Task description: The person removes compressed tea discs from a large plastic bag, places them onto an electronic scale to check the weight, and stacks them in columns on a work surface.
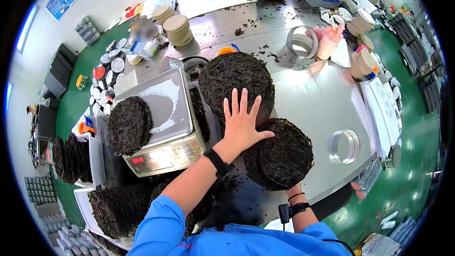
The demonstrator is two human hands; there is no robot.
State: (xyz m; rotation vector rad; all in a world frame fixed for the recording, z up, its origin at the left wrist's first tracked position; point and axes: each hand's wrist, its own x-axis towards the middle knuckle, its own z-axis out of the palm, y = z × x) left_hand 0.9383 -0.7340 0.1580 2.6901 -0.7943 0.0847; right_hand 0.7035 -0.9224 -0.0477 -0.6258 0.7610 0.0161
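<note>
Two dark round cakes [237, 83] under left hand [241, 123].

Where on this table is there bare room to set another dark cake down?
Bare steel table lies right of the dark cake stack, between the metal ring and the upper ring mould. Crowded: the scale at left, and the front edge, where left hand and right hand handle cakes.

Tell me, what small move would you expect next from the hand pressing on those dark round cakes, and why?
Probably lifting the left hand off. It lies flat, fingers spread, on the far stack of dark discs, while the right hand grips the near disc leaning against it; one disc sits on the scale.
</note>
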